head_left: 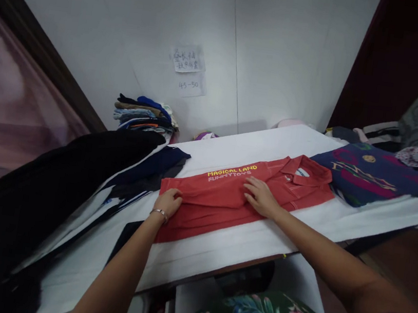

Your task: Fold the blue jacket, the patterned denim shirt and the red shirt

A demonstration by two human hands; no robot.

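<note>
A red collared shirt (222, 200) lies on a white-covered table (213, 154), folded into a long strip. Its collar is at the right, and yellow and white lettering runs along the far side. My left hand (168, 203), with a bracelet at the wrist, is at the shirt's left end, its fingers curled on the fabric near the hem. On the middle of the shirt rests my right hand (261, 198), fingers spread and laid flat on the cloth.
Dark and white garments (140, 173) lie to the left, beside a large black cloth (62, 177). A stack of folded clothes (144, 116) stands behind them. To the right lies a navy patterned garment (378, 172). Handwritten papers (188, 65) hang on the wall.
</note>
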